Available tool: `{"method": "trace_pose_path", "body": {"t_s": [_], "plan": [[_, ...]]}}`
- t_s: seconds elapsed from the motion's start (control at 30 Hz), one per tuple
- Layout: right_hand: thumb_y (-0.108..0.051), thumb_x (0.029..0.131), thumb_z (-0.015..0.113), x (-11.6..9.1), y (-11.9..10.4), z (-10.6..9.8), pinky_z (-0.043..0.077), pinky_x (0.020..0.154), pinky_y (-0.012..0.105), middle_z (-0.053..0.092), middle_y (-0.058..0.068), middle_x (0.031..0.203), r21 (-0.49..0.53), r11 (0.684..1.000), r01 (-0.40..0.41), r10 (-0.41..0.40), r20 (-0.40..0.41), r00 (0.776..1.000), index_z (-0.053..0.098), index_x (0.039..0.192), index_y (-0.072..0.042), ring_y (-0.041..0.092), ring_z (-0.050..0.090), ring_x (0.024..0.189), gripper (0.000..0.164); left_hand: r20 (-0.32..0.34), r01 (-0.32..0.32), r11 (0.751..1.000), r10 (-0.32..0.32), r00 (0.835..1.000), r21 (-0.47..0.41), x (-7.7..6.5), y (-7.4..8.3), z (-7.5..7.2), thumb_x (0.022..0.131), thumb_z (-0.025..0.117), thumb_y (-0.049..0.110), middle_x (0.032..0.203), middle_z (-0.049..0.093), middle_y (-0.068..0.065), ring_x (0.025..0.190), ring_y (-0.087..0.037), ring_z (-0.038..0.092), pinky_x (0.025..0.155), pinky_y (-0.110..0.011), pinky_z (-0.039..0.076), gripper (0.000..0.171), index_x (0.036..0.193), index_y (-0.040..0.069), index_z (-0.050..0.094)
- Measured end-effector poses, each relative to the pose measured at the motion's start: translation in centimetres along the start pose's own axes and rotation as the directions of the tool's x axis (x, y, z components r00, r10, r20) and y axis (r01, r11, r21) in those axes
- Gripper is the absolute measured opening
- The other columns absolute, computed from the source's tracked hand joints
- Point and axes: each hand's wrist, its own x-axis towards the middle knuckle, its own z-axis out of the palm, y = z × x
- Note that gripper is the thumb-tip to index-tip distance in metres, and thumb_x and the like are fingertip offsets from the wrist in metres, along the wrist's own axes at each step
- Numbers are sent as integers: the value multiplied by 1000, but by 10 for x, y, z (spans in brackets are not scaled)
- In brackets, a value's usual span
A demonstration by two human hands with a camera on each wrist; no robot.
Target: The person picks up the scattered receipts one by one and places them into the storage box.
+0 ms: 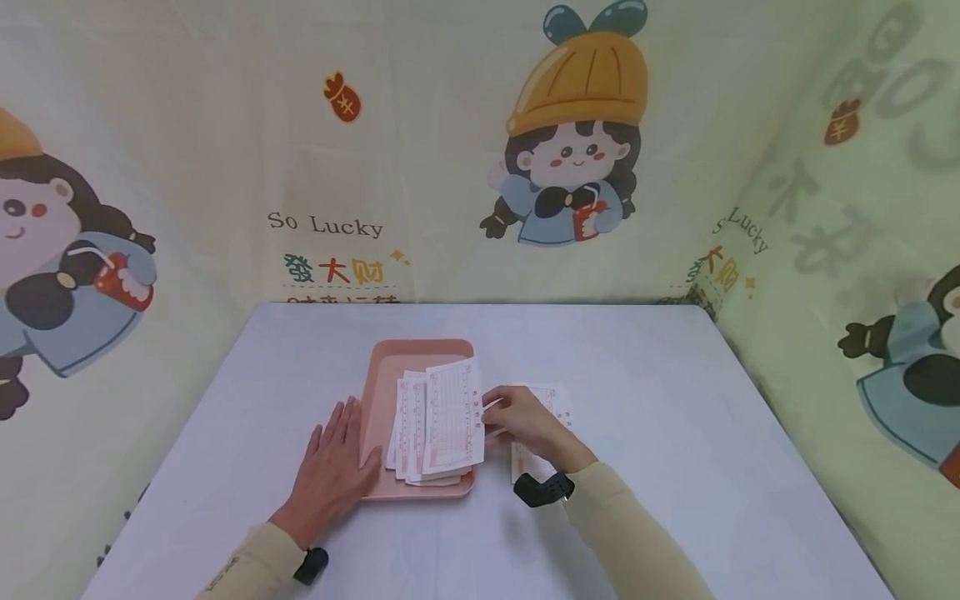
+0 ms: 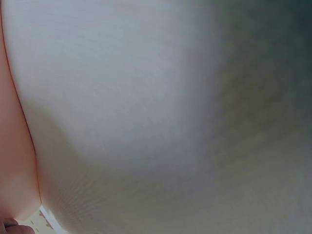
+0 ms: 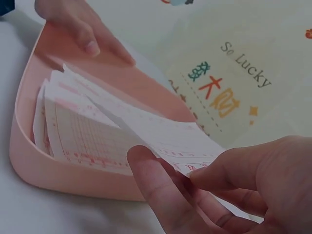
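Note:
A pink tray [image 1: 382,358] lies on the table with several printed paper slips [image 1: 412,425] overlapping in it. My right hand [image 1: 525,421] pinches the right edge of the top paper slip [image 1: 453,417] between thumb and fingers; the right wrist view shows this slip [image 3: 180,139] tilted above the others. Flat against the tray's left side rests my left hand [image 1: 337,458], fingers straight and thumb over the rim. More printed slips [image 1: 551,404] lie on the table, partly hidden beneath my right hand and wrist. The left wrist view is mostly blurred table surface.
The white table [image 1: 660,400] extends around the tray. A cloth backdrop [image 1: 435,167] with cartoon figures hangs behind and at both sides. Each wrist wears a black band [image 1: 543,490].

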Motion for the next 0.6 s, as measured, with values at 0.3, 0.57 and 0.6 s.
{"method": "trace_pose_path", "body": {"t_s": [0.3, 0.57, 0.6], "plan": [[-3, 94, 60, 1, -4, 12, 62, 72, 33, 71, 15, 103, -26, 1000, -5, 5, 21, 1000, 59, 122, 4, 19, 70, 82, 30, 2, -1, 1000, 1, 1000, -3, 0, 0, 1, 98, 47, 41, 164, 19, -23, 152, -41, 16, 120, -63, 19, 81, 156, -5, 15], [-4, 95, 58, -3, -6, 13, 62, 75, 36, 70, 21, 98, -10, 1000, -17, 17, 82, 997, 57, 126, 10, 21, 72, 75, 34, -1, 6, 1000, -6, 1000, 4, 0, 2, 0, 97, 48, 41, 163, 20, -23, 152, -42, 17, 120, -63, 19, 81, 156, -5, 16], [-5, 95, 59, -3, -6, 13, 62, 75, 36, 70, 21, 99, -24, 1000, -14, 16, 84, 996, 58, 126, 9, 20, 72, 74, 34, -2, 7, 1000, -7, 1000, 5, 0, 2, 0, 97, 48, 41, 163, 20, -23, 152, -42, 17, 120, -63, 19, 81, 156, -5, 16]]}}
